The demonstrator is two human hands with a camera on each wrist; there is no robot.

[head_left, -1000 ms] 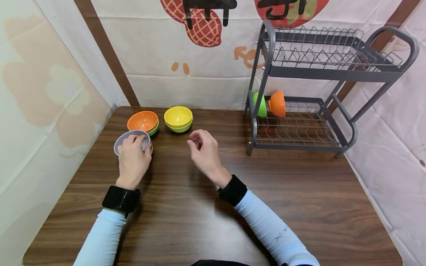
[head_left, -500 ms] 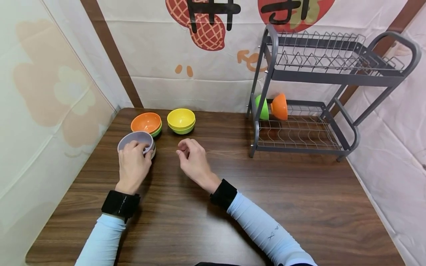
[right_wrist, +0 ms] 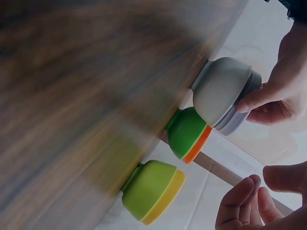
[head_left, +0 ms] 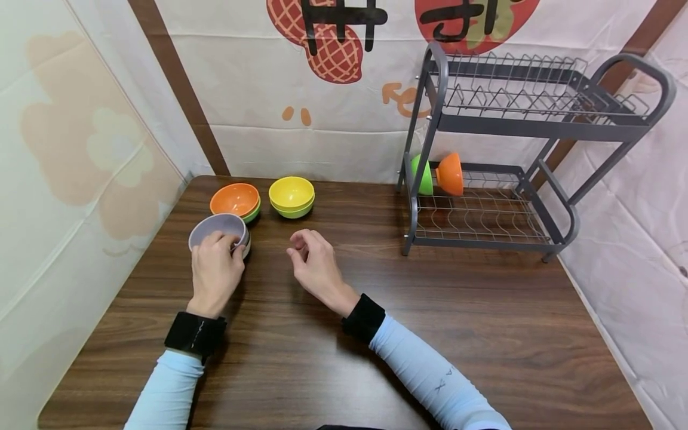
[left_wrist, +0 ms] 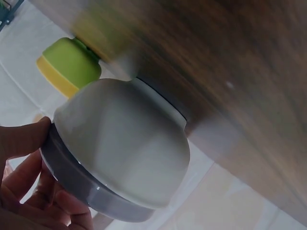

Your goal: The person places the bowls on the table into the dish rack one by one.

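At the table's left side, my left hand (head_left: 215,269) pinches the rim of a grey-purple bowl (head_left: 206,228), thumb outside and fingers reaching inside. That bowl sits nested in a white bowl (left_wrist: 124,139), whose foot is on or close to the table in the left wrist view. My right hand (head_left: 318,263) hovers to the right with fingers loosely curled and nothing in it. Just behind the grey-purple bowl, an orange bowl (head_left: 233,197) is stacked in a green bowl (head_left: 254,215). A yellow bowl (head_left: 291,192) rests in a light green bowl (head_left: 295,212) beside them.
A dark grey two-tier dish rack (head_left: 537,126) stands at the back right. On its lower tier, a green bowl (head_left: 424,176) and an orange bowl (head_left: 450,174) stand on edge at the left end. A printed cloth wall (head_left: 247,146) borders the wooden table (head_left: 457,310).
My right hand has moved left and a little nearer to me, toward the grey-purple bowl. My left hand keeps its hold on the rim. The head view has shifted slightly.
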